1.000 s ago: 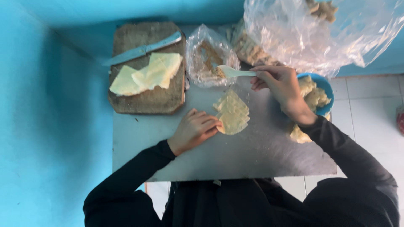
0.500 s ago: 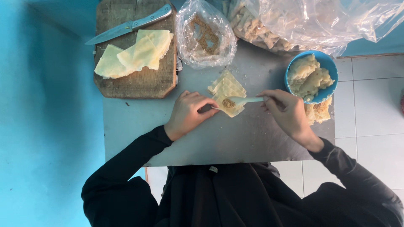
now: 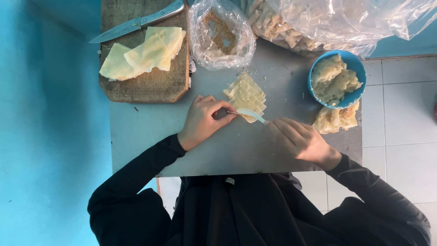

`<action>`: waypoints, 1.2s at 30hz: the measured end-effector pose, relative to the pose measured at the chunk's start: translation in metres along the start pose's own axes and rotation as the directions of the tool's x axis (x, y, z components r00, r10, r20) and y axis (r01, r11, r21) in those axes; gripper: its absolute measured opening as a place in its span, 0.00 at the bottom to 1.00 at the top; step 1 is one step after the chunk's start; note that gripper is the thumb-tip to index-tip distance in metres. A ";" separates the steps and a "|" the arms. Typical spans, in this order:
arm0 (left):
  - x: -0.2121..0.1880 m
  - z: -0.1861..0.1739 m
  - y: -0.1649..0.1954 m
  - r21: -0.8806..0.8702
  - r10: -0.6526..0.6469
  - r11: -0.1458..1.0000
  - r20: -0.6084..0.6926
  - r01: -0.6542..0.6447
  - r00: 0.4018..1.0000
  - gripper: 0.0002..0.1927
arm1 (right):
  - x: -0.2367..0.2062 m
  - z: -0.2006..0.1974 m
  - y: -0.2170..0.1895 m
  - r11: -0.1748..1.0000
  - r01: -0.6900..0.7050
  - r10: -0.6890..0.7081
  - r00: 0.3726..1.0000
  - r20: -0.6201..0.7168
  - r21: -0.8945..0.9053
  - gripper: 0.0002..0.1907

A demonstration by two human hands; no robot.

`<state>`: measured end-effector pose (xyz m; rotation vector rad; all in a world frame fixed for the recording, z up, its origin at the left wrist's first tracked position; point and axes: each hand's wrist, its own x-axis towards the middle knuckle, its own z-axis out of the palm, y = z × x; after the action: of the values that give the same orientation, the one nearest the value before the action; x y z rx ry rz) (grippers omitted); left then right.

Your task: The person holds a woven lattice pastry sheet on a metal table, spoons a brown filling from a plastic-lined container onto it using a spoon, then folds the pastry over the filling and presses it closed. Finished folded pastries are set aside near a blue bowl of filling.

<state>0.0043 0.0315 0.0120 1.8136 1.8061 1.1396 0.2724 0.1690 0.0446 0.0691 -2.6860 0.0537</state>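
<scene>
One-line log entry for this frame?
left hand: holds wrapper edge | right hand: grips small spoon, tip on wrapper | nearby: blue bowl, cutting board, knife

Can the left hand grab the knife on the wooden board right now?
Probably yes. The left hand rests on the table just below the wooden board, and nothing stands between it and the knife, but its fingers are pinching the pastry sheet.
</scene>
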 end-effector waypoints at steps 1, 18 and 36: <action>0.000 -0.001 0.000 0.002 -0.001 1.000 0.005 0.001 1.000 0.08 | -0.001 0.002 0.000 0.999 0.024 -0.024 1.000 -0.001 -0.026 0.20; -0.006 -0.006 -0.006 0.107 0.081 0.991 0.047 -0.086 0.996 0.10 | -0.001 0.018 0.003 0.238 -0.716 0.752 0.563 0.342 0.657 0.13; -0.007 -0.009 0.006 0.137 0.142 0.980 0.022 -0.143 0.990 0.10 | 0.042 -0.007 0.040 0.374 -0.665 0.784 0.599 0.163 0.646 0.13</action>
<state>0.0025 0.0216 0.0198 2.0540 1.8140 1.0739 0.2350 0.2079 0.0681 -0.9005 -2.1428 1.2356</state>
